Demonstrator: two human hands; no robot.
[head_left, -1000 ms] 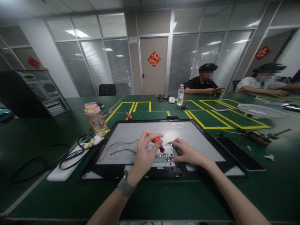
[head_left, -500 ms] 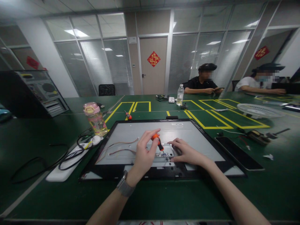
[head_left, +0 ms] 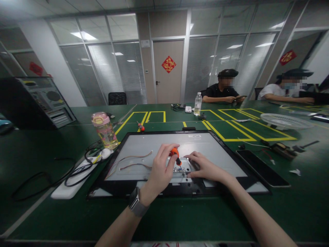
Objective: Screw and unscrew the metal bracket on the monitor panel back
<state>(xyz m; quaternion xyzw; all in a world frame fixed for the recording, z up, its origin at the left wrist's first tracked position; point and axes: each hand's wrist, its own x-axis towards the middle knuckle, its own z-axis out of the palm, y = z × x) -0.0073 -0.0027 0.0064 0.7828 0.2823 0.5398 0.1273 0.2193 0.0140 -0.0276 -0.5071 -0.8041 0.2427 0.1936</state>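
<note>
The left hand (head_left: 161, 168) grips an orange-and-black screwdriver (head_left: 174, 152), tilted, seemingly to aim it down at the bracket (head_left: 184, 161). The right hand (head_left: 207, 168), fingers spread, touches the bracket's right end, apparently steadying it. Beneath, the panel (head_left: 218, 149) lies flat on the worktop (head_left: 180, 223), probably for firm backing.

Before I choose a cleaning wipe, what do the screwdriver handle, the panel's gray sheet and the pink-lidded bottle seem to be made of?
Screwdriver handle: probably smooth plastic, judging by its bright orange and black coloring; rubber parts possible.
Gray sheet: likely satin metal, given its soft reflection.
Pink-lidded bottle: probably glossy plastic, with a see-through, patterned body; glass isn't ruled out.
</note>
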